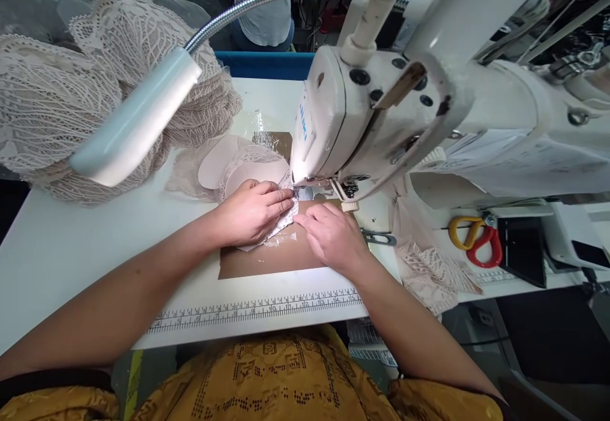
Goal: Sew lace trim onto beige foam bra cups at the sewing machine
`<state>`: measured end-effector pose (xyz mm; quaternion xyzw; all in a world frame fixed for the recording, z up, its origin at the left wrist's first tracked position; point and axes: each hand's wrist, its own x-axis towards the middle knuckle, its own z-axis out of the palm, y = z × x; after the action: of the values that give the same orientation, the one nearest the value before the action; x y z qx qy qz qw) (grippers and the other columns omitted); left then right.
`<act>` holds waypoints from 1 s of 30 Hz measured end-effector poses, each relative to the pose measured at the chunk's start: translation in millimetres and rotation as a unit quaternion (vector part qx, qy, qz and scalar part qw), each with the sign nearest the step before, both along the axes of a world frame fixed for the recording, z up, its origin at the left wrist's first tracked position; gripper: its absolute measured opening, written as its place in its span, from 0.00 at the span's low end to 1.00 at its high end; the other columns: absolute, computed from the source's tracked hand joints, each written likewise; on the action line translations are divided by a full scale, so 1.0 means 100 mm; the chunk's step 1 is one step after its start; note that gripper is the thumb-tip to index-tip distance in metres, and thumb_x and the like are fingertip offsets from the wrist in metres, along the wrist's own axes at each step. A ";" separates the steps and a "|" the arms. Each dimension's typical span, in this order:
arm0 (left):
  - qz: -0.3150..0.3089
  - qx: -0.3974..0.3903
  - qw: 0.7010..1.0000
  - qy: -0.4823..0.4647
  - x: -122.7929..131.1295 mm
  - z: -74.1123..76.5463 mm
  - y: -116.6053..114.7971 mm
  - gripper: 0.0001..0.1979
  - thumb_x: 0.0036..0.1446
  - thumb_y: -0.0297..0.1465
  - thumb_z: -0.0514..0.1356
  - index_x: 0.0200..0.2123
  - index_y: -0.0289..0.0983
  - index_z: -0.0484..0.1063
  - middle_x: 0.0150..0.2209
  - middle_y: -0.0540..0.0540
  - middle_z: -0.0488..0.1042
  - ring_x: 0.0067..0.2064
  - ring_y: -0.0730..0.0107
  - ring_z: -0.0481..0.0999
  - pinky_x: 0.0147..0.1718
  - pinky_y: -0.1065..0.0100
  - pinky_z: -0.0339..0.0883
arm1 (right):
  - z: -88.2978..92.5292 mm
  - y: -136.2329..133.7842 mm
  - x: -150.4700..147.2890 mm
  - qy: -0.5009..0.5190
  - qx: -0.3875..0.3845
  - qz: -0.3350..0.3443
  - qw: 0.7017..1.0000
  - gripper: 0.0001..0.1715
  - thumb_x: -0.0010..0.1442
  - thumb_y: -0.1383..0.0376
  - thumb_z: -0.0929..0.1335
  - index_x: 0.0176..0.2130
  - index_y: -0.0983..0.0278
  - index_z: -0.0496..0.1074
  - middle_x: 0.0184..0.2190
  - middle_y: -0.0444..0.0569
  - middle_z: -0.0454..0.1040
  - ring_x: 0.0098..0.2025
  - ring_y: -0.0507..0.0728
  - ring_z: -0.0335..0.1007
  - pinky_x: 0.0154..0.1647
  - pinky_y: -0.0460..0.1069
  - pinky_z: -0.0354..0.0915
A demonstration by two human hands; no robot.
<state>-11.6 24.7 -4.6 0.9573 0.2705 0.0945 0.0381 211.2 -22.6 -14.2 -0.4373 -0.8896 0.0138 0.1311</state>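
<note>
Under the head of a white sewing machine (328, 110) lies a light lace piece (287, 219), its edge running up to the presser foot. My left hand (251, 213) rests flat on the lace, fingers stretched toward the needle area. On the other side, my right hand (333, 235) has thumb and forefinger pinched at the lace's right edge, the other fingers curled. Smooth pale bra cups (255, 173) with lace over them lie beyond my left hand. Brown tape (257, 263) covers the table beneath both hands. The needle itself is hard to make out.
A big pile of lace pieces (42, 103) stands at the left, below a lamp (138, 116) on a bendable arm. Small thread snips (379, 237), more lace (429, 268) and red-and-yellow-handled scissors (486, 246) lie right. A ruler tape (267, 310) lines the front edge. Another person (264, 2) sits behind.
</note>
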 end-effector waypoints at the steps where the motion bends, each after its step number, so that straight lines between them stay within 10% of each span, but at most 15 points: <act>1: -0.002 0.000 1.000 -0.002 0.00 0.00 0.01 0.20 0.68 0.31 0.48 0.58 0.33 0.69 0.59 0.40 0.70 0.54 0.53 0.69 0.46 0.55 0.62 | 0.00 0.00 -0.01 -0.003 0.001 -0.011 1.000 0.18 0.62 0.72 0.62 0.46 0.63 0.77 0.33 0.48 0.74 0.34 0.56 0.61 0.33 0.50 0.53; 30: 0.087 0.026 0.993 0.071 -0.05 0.09 0.02 0.22 0.67 0.38 0.49 0.58 0.35 0.67 0.59 0.37 0.68 0.56 0.46 0.66 0.42 0.55 0.62 | 0.00 0.05 -0.04 0.050 -0.043 -0.087 0.994 0.22 0.64 0.71 0.60 0.52 0.61 0.75 0.40 0.49 0.78 0.40 0.57 0.70 0.39 0.50 0.62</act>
<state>-16.4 26.9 3.9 0.9352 0.3520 0.0361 -0.0142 207.4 -17.9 -14.5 -0.5169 -0.8391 0.0623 0.1575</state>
